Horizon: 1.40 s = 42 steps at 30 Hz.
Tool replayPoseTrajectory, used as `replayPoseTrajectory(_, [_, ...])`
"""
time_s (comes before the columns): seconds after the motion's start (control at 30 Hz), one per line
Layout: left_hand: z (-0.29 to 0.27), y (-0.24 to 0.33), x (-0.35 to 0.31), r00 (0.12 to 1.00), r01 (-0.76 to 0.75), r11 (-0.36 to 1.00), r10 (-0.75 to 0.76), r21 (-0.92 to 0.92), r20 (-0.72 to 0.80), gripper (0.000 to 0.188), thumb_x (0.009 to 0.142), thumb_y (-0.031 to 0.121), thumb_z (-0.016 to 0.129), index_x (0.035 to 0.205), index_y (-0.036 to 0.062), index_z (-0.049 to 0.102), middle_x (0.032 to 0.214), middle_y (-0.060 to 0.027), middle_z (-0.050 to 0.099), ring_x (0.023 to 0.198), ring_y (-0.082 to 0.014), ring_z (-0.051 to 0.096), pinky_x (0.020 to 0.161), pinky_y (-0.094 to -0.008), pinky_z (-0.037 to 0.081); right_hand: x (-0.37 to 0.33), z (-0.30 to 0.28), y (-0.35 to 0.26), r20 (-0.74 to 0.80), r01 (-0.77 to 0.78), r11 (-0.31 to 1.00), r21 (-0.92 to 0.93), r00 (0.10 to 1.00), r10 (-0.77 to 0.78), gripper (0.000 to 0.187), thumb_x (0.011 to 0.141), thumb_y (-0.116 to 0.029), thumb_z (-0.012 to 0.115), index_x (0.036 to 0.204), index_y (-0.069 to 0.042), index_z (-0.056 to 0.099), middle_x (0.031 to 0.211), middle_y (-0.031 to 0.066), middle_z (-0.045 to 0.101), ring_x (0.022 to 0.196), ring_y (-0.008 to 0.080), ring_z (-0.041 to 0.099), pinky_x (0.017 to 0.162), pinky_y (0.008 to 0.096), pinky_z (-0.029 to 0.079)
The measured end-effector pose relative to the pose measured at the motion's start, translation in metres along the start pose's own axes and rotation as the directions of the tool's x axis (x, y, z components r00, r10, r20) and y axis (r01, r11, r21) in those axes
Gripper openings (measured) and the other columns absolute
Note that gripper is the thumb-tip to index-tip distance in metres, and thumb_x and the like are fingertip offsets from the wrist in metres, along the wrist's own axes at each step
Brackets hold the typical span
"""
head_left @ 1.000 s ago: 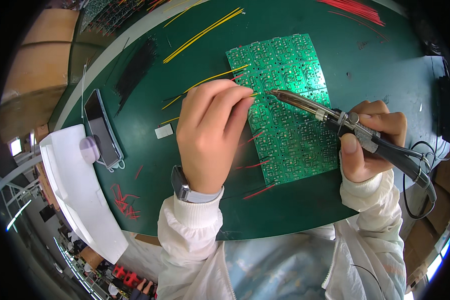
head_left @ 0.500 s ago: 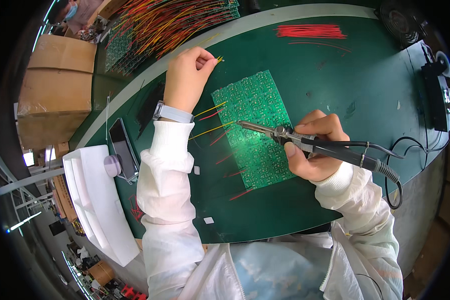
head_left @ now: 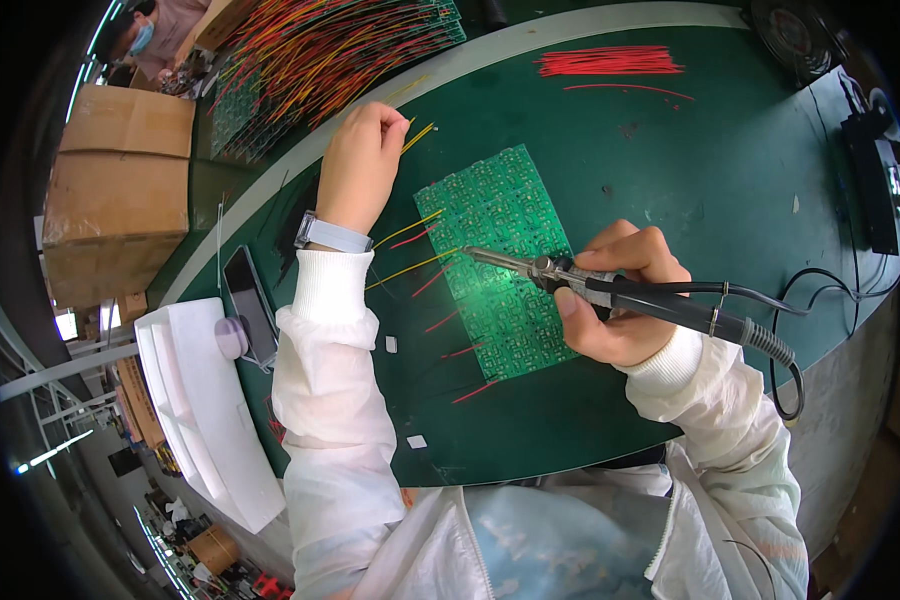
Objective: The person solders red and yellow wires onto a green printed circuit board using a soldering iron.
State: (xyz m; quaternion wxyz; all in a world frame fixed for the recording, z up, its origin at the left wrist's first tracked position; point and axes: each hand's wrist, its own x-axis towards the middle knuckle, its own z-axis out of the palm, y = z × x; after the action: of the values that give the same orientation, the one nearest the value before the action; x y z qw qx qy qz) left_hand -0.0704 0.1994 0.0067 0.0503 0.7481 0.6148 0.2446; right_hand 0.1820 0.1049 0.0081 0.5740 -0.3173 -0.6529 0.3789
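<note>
A green circuit board lies on the table in front of me, with red wires and yellow wires sticking out along its left edge. My right hand grips a soldering iron with a black cable; its metal tip hangs over the board's left edge, close to the end of a yellow wire. Beyond the board's far left corner is my left hand, fingers pinched together. A yellow tip shows at the fingertips, beside loose yellow wires; the fingers partly hide what they hold.
Red wires lie bundled at the far side. Wired boards are piled at the far left, near cardboard boxes and another person. A phone leans by white foam. A black device stands at right.
My left hand has drawn back a little to the left, uncovering more of the loose yellow wires. My right hand holds the soldering iron in nearly the same place over the board.
</note>
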Motion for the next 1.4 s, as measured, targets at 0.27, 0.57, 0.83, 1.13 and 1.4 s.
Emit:
replayPoseTrajectory(0.27, [-0.038,0.049,-0.071,0.945,0.242,0.915,-0.298,-0.324,-0.135,0.008,0.089,0.006,0.052,0.093,-0.0014,0.053,0.083,-0.0044,0.057,0.073,-0.0100,0.055,0.068,-0.0214,0.044,-0.004,-0.003,0.004,0.003,-0.002,1.000,-0.016,1.000,0.002,0.032,0.060,-0.002,0.072,0.082,-0.002,0.048,0.066,0.0095,0.058,0.051,0.0127,0.054,0.046,0.0231,0.044])
replayPoseTrajectory(0.57, [-0.009,0.091,-0.137,0.966,0.157,0.927,-0.217,-0.341,-0.143,0.013,0.073,-0.007,0.062,0.084,-0.0014,0.057,0.080,-0.0070,0.058,0.067,-0.0130,0.055,0.059,-0.0235,0.044,-0.010,-0.008,0.009,0.007,0.068,0.998,-0.010,0.998,-0.068,0.034,0.066,-0.002,0.069,0.087,0.003,0.043,0.069,0.0118,0.054,0.051,0.0108,0.047,0.047,0.0230,0.039])
replayPoseTrajectory(0.83, [-0.002,0.083,-0.136,0.985,0.045,0.964,-0.086,-0.262,-0.148,0.020,0.064,-0.010,0.067,0.079,-0.0004,0.058,0.077,-0.0072,0.056,0.067,-0.0181,0.056,0.059,-0.0259,0.045,-0.030,-0.010,0.005,0.073,0.068,0.995,-0.069,0.995,-0.063,0.038,0.068,-0.008,0.067,0.089,0.001,0.037,0.068,0.0109,0.048,0.049,0.0142,0.047,0.045,0.0246,0.038])
replayPoseTrajectory(1.13, [0.002,0.081,-0.135,0.977,0.012,0.973,-0.060,-0.229,-0.204,0.020,0.061,-0.010,0.069,0.077,-0.0007,0.060,0.076,-0.0067,0.055,0.066,-0.0176,0.056,0.057,-0.0264,0.045,-0.031,-0.014,0.004,0.078,-0.005,0.999,-0.047,0.997,0.008,0.039,0.066,-0.010,0.067,0.090,-0.003,0.037,0.067,0.0092,0.045,0.048,0.0142,0.046,0.045,0.0254,0.036])
replayPoseTrajectory(1.4, [0.001,0.082,-0.136,0.980,0.033,0.975,-0.074,-0.218,-0.184,0.020,0.061,-0.009,0.070,0.077,-0.0006,0.062,0.076,-0.0061,0.056,0.066,-0.0171,0.056,0.057,-0.0258,0.045,-0.032,-0.014,0.004,0.102,-0.011,1.000,-0.027,0.995,0.014,0.039,0.066,-0.009,0.067,0.090,-0.003,0.037,0.067,0.0089,0.045,0.048,0.0142,0.046,0.045,0.0257,0.035])
